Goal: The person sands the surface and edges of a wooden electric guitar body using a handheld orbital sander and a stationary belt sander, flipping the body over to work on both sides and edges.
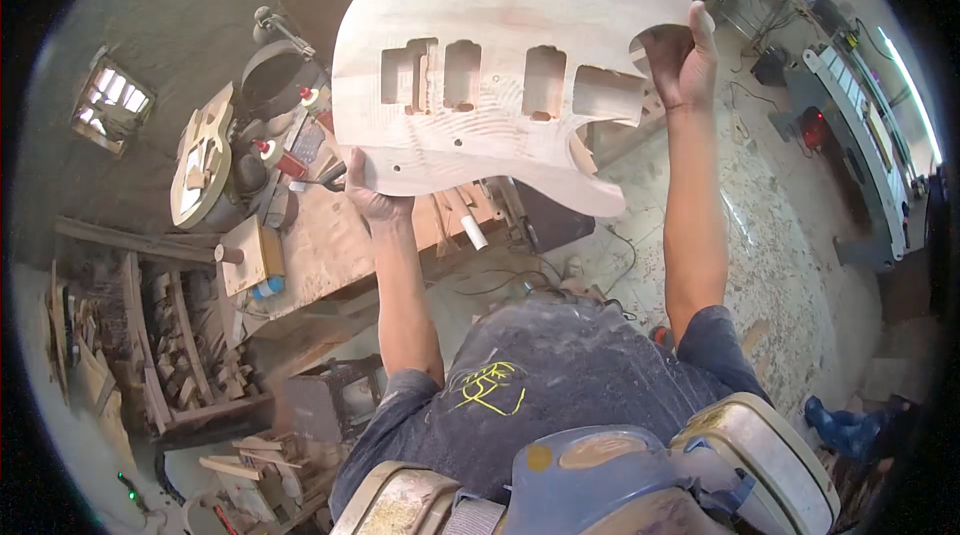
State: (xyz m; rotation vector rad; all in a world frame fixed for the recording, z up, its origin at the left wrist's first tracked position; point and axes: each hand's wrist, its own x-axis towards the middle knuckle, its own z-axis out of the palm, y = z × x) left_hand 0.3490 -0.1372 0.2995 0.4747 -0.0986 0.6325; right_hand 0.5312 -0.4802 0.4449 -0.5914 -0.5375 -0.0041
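A pale, unfinished electric guitar body (pixel 490 140) is held up in front of me, its broad face turned toward me. Several routed cavities and two small holes show in its wood. My left hand (pixel 375 197) grips the lower left edge, with the thumb on the near face and the other fingers hidden behind. At the far right, my right hand (pixel 688 65) is wrapped round the horn beside the neck cutout, its thumb up over the edge. The body hangs above a wooden workbench (pixel 325 245), apart from it.
Red glue bottles (pixel 283 160) with white caps stand on the bench, near a second guitar body (pixel 203 160) at the left. Below lie racks of wood offcuts (pixel 190 355). A long grey machine (pixel 855 150) stands at the right, on a dusty floor (pixel 770 265). A respirator (pixel 600 480) fills the lower edge.
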